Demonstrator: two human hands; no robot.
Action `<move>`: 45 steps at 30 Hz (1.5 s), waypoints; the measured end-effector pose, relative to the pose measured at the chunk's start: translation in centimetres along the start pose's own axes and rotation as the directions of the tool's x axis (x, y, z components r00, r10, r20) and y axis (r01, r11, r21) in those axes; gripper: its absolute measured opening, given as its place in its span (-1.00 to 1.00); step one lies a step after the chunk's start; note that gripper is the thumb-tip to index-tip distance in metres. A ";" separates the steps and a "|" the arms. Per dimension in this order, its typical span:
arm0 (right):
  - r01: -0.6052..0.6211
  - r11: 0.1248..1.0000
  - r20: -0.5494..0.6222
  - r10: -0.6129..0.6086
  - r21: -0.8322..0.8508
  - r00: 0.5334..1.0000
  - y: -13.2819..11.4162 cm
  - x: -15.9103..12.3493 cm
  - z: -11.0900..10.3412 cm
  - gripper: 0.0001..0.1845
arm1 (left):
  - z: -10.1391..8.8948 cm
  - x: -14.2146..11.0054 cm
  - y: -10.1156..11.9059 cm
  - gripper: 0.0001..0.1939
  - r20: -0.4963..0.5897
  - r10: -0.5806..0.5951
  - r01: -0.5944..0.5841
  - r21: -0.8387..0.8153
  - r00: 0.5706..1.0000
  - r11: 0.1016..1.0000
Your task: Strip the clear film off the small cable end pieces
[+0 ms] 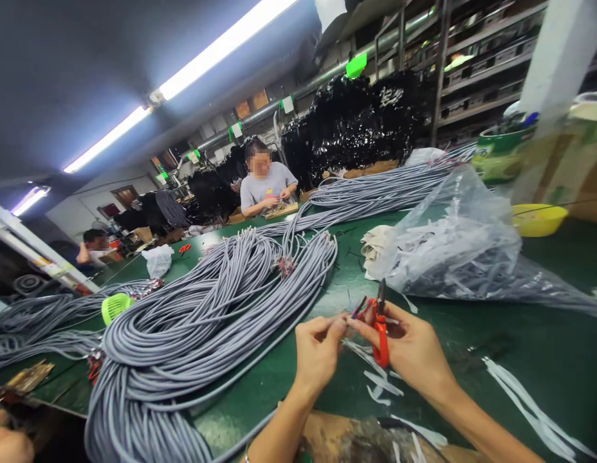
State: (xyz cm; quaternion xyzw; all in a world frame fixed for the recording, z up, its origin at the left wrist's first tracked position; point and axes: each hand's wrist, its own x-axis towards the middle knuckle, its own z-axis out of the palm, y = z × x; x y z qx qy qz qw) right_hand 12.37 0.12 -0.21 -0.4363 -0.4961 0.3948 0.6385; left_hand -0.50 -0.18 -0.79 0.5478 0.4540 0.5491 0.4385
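Observation:
My left hand (318, 350) is closed in a pinch on the end of a grey cable (274, 350), just above the green table (544, 360). My right hand (414, 354) grips red-handled scissors (380, 334), blades pointing up, and its fingertips meet the left hand's at the cable end, where thin coloured wires (360, 307) stick out. White strips of cut sheath (380, 382) lie on the table under both hands.
A big heap of coiled grey cables (202, 315) fills the table's left and middle. A clear plastic bag of scraps (453, 251) lies at right, a yellow bowl (537, 218) behind it. A person in grey (266, 186) works at the far side; another sits far left.

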 end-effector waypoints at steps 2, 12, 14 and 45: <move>0.001 1.000 -0.010 0.000 0.016 1.000 0.0 -0.2 0.2 -0.52 | 0.1 0.0 -0.1 -0.39 -0.042 -0.015 0.014 -0.038 0.999 0.999; -0.030 0.997 -0.059 0.033 0.065 0.998 0.3 -0.4 1.2 -0.53 | 0.6 0.6 -0.2 -0.40 -0.163 -0.274 0.185 -0.419 0.948 0.889; -0.048 0.995 -0.065 0.054 0.083 0.996 0.4 -0.3 1.2 -0.54 | 0.4 0.7 0.1 -0.39 -0.126 -0.335 0.229 -0.508 0.934 0.830; 0.394 0.795 0.189 -0.346 -0.460 0.919 -0.3 -0.2 -0.6 -0.56 | -2.7 1.1 1.0 -0.54 0.072 0.198 -0.184 -0.163 0.978 0.969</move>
